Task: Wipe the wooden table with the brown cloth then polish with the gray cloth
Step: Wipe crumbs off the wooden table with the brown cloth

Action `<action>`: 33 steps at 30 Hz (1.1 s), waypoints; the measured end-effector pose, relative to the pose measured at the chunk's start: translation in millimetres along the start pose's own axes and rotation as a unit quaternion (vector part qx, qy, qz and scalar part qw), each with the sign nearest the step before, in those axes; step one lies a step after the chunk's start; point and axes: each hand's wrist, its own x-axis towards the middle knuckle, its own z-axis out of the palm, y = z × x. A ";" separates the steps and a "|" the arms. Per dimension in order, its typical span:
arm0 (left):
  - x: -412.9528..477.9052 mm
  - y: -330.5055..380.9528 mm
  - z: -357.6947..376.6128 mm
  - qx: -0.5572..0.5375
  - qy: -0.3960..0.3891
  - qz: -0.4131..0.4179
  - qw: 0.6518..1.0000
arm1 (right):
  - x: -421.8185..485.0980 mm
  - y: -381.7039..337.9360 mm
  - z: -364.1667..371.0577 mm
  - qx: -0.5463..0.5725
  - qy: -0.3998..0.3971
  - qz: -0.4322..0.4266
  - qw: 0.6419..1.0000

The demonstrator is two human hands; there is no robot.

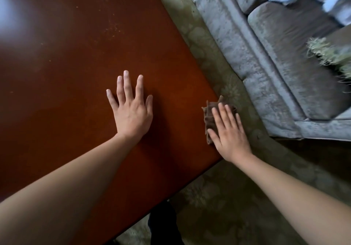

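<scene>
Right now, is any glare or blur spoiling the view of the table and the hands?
Head view: hazy glare washes out the upper-left of the wooden table; the left hand and the right hand on the brown cloth look fairly sharp; the sofa at upper right is smeared.

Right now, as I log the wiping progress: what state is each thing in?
wooden table: pale specks on its far part
brown cloth: bunched at the table's right edge
left hand: flat on the table, fingers spread, empty
right hand: straight fingers pressing the brown cloth
gray cloth: not in view
</scene>
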 end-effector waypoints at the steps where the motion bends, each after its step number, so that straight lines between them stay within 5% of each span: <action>1: 4.2 4.9 3.4 0.017 -0.009 0.000 1.000 | 5.8 5.6 -1.6 0.016 -0.002 0.029 0.999; 5: 4.9 12.5 12.2 0.075 -0.002 -0.014 0.997 | 30.5 0.7 -6.0 0.062 0.004 0.088 0.994; 17: 8.3 14.7 9.7 0.098 -0.004 -0.011 0.995 | 183.8 -75.7 -71.8 0.058 0.058 0.025 0.996; 26: 9.8 14.8 10.0 0.082 0.004 -0.010 0.997 | 243.4 -144.9 -90.2 -0.014 0.065 -0.146 0.987; 33: 10.2 14.9 4.1 0.006 0.023 -0.014 1.000 | 233.4 -109.9 -80.3 -0.002 0.069 -0.036 0.997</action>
